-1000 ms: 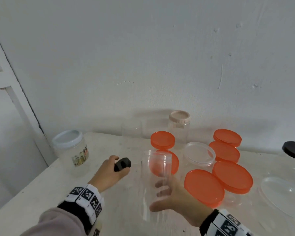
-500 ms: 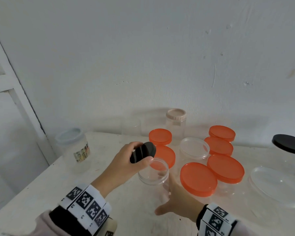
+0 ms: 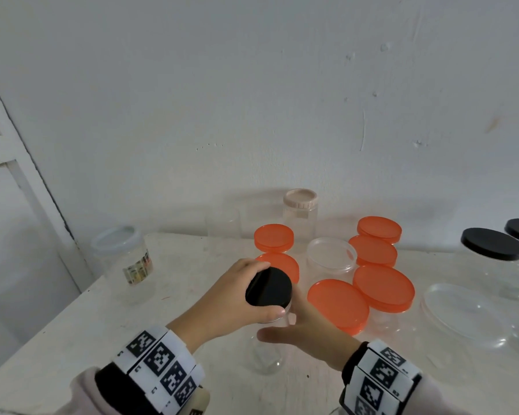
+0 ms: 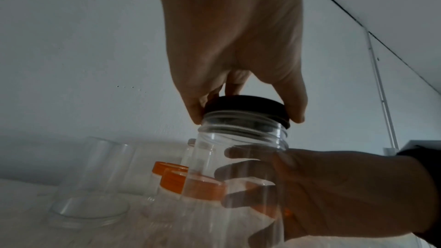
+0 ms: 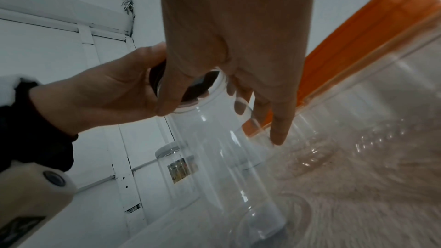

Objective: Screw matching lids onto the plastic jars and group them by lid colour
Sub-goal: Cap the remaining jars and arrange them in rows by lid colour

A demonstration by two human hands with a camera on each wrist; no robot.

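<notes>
A small clear plastic jar (image 3: 265, 351) stands upright on the white table (image 3: 72, 339) near its front. My left hand (image 3: 264, 289) grips a black lid (image 3: 271, 287) from above and holds it on the jar's mouth. In the left wrist view the black lid (image 4: 245, 106) sits slightly tilted over the threaded neck of the jar (image 4: 241, 157), pinched between thumb and fingers. My right hand (image 3: 300, 330) wraps the jar's body from the right, and its fingers (image 4: 238, 173) show through the plastic. The right wrist view shows the same jar (image 5: 214, 157) between that hand's thumb and fingers.
Several orange-lidded jars (image 3: 337, 304) stand just behind and to the right. Among them is a clear-lidded jar (image 3: 331, 254), with a beige-lidded jar (image 3: 300, 199) by the wall. Black-lidded big jars (image 3: 492, 244) and a clear lid (image 3: 468, 313) are far right. A labelled pale-lidded jar (image 3: 123, 259) stands left.
My left hand has carried the black lid from the table up and right onto the jar's mouth. The right hand has kept hold of the jar.
</notes>
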